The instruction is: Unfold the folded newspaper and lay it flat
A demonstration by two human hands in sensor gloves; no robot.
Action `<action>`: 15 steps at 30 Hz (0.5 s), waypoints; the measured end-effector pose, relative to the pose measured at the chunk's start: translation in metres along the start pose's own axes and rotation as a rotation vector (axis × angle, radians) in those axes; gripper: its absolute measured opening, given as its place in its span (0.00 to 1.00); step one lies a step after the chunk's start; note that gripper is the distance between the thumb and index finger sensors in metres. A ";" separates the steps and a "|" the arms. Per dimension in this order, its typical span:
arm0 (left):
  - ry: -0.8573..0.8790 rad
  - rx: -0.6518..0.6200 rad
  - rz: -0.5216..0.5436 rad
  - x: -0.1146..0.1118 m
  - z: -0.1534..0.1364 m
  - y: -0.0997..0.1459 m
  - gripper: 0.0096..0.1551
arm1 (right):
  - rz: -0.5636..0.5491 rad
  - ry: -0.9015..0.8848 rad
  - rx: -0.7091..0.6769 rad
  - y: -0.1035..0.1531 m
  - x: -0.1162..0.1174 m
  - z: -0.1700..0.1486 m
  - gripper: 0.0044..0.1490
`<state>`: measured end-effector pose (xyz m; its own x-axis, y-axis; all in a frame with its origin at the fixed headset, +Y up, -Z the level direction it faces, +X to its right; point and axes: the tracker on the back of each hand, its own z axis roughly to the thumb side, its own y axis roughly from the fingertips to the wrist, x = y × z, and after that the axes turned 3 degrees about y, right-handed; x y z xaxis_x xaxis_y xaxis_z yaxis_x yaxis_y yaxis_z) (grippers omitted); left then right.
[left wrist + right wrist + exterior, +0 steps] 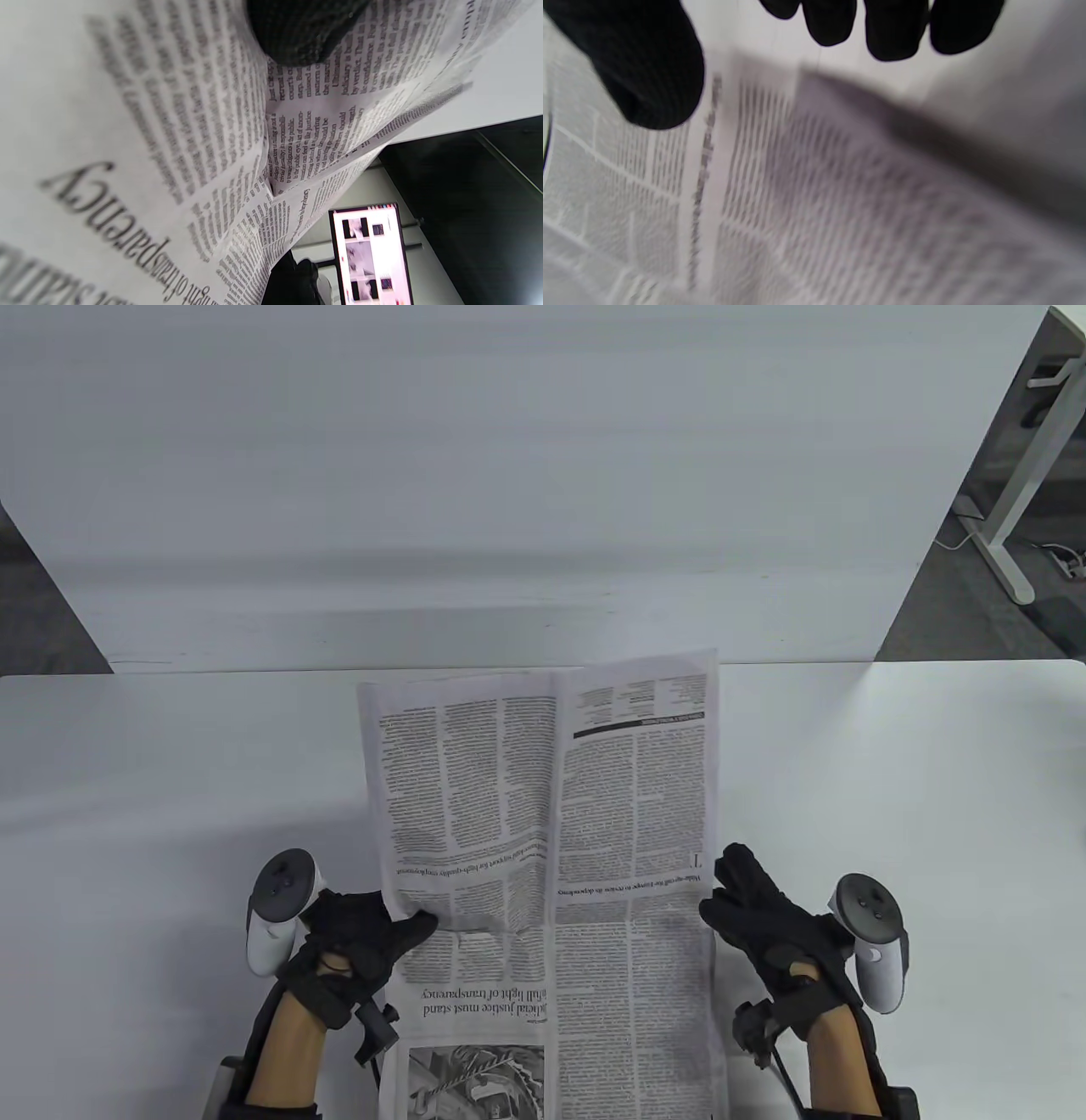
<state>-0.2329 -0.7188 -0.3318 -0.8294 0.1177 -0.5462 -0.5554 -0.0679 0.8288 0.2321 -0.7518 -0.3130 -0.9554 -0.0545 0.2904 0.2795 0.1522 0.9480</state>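
The newspaper (551, 848) lies in the middle of the white table (916, 780), its pages open on either side of a centre crease, its far right corner raised. My left hand (407, 929) grips its left edge, thumb on top of the page. In the left wrist view a gloved finger (305, 29) presses on the buckled paper (169, 127). My right hand (730, 891) is open beside the paper's right edge, fingers stretched out. In the right wrist view its thumb (640, 63) hangs over the blurred page (840, 190) and the fingertips (882, 25) over bare table.
A white board (509, 475) stands behind the table's far edge. A desk leg (1010, 509) and cables stand on the floor at the far right. A lit screen (369, 254) shows in the left wrist view beyond the paper.
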 end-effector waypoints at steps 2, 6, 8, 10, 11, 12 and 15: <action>0.025 -0.004 -0.050 -0.005 0.001 -0.002 0.27 | 0.088 -0.061 0.000 -0.003 0.007 -0.003 0.67; 0.052 -0.001 -0.098 -0.011 0.000 -0.004 0.27 | 0.236 -0.110 -0.045 -0.007 0.018 -0.002 0.46; 0.069 0.006 -0.114 -0.012 -0.001 -0.004 0.27 | 0.283 -0.102 -0.054 -0.008 0.023 0.001 0.36; 0.076 0.007 -0.107 -0.011 -0.001 -0.005 0.27 | 0.286 -0.084 -0.056 -0.008 0.025 0.003 0.29; 0.074 0.016 -0.097 -0.010 -0.001 -0.004 0.27 | 0.286 -0.086 -0.069 -0.008 0.026 0.004 0.29; 0.074 0.027 -0.074 -0.008 -0.002 -0.003 0.27 | 0.268 -0.091 -0.067 -0.007 0.027 0.005 0.28; 0.038 0.070 0.066 0.002 -0.002 0.005 0.32 | 0.145 -0.084 -0.059 -0.004 0.022 0.008 0.28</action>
<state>-0.2376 -0.7211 -0.3296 -0.8664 0.0777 -0.4933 -0.4951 -0.0046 0.8688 0.2086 -0.7456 -0.3117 -0.9087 0.0466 0.4149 0.4175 0.0941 0.9038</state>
